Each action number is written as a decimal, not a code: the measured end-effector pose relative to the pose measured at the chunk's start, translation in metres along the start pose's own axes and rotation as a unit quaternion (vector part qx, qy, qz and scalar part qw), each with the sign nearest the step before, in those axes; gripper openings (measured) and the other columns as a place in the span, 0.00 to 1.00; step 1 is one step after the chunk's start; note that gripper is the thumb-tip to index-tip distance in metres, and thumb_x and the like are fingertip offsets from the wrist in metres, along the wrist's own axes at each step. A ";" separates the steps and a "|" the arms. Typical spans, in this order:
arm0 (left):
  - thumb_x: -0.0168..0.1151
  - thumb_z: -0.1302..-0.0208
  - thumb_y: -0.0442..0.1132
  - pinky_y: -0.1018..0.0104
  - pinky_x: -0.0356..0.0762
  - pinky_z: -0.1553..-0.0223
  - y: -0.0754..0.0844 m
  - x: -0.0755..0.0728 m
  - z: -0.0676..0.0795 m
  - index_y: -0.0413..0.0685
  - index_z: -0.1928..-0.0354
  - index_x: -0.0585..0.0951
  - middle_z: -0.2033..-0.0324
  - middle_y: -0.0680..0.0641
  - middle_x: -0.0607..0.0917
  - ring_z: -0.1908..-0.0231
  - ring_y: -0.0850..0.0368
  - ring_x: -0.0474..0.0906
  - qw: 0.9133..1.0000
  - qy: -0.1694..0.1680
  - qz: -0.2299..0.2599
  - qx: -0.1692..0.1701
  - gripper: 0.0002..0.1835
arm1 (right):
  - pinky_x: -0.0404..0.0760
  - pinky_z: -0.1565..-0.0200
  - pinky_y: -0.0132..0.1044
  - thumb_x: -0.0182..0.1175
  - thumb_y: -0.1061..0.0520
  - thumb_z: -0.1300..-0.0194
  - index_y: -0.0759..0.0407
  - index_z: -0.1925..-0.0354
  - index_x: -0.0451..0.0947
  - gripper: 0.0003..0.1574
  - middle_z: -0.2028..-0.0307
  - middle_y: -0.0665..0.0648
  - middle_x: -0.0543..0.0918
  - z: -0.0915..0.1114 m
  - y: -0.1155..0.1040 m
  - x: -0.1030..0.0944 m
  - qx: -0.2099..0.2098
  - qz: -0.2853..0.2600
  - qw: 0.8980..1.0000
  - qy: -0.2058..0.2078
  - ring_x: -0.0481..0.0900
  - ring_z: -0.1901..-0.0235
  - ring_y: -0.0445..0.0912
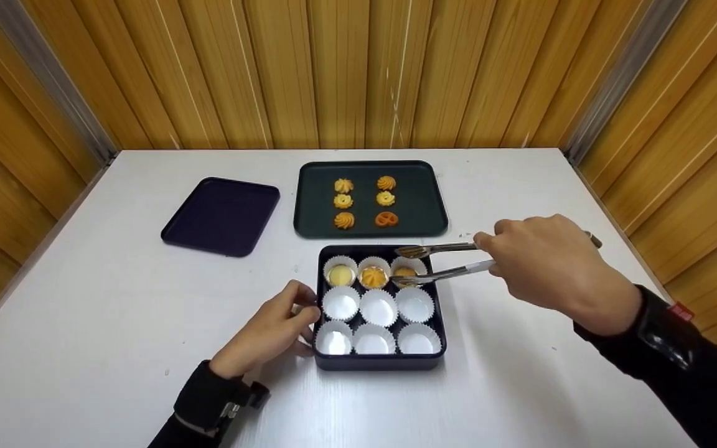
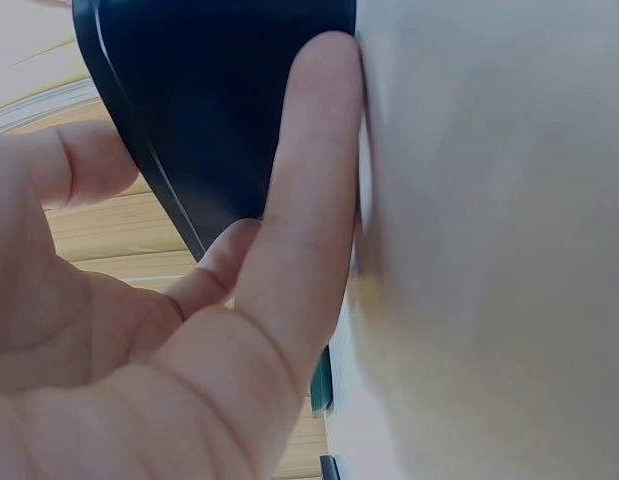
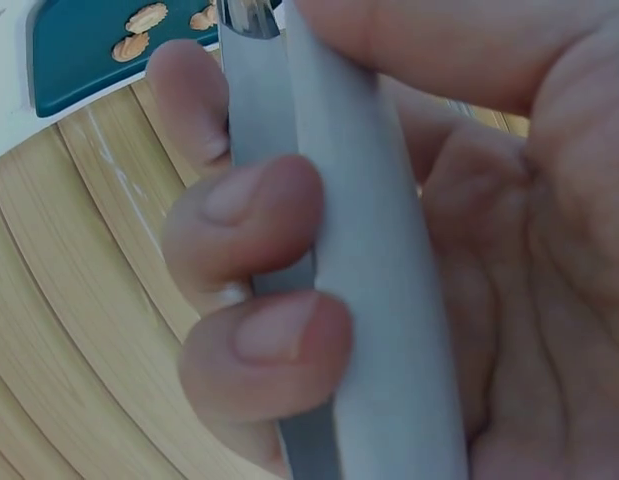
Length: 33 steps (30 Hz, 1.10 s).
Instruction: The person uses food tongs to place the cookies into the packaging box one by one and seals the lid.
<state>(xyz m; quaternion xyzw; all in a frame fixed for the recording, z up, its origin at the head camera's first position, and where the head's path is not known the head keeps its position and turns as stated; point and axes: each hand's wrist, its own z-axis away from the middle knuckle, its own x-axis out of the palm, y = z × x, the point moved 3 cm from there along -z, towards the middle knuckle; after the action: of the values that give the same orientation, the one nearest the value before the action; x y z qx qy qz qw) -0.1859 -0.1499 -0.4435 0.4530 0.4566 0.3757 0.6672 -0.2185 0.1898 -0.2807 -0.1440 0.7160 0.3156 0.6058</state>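
Note:
My right hand [image 1: 545, 264] grips a pair of metal tongs [image 1: 458, 271], its fingers curled round the handles [image 3: 374, 250] in the right wrist view. The tong tips stand apart over the back right corner of a dark box [image 1: 380, 362]. Paper cups [image 1: 378, 308] line the box in three rows. In the back row sit a pale round cookie [image 1: 341, 275], a golden swirled cookie [image 1: 373, 277] and a browner cookie [image 1: 404, 272], partly covered by the tongs. My left hand [image 1: 274, 326] rests against the box's left side, its fingers [image 2: 314, 180] lying along the wall.
Behind the box is a dark green tray [image 1: 365, 231] with several cookies [image 1: 343, 201] and a pretzel-shaped one [image 1: 386, 219]. A dark purple lid-like tray [image 1: 221, 214] lies to the left. Wood-look panels [image 1: 346, 74] enclose the white table [image 1: 116, 298] at the back and sides.

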 end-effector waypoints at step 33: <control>0.58 0.24 0.42 0.54 0.92 0.67 0.001 -0.001 0.001 0.40 0.40 0.72 0.45 0.38 0.80 0.65 0.51 0.84 1.000 0.009 -0.018 0.004 0.18 | 0.76 0.70 0.47 0.64 0.52 0.27 0.53 0.39 0.83 0.21 0.62 0.59 0.84 -0.071 0.071 0.099 0.091 -0.192 0.976 -0.035 0.76 0.67 0.52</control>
<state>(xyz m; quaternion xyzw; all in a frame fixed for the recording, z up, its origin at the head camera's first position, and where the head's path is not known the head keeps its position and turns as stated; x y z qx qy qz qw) -0.1850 -0.1504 -0.4417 0.4443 0.4720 0.3661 0.6676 -0.3380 0.2167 -0.3511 -0.2120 0.6788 0.1318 0.6906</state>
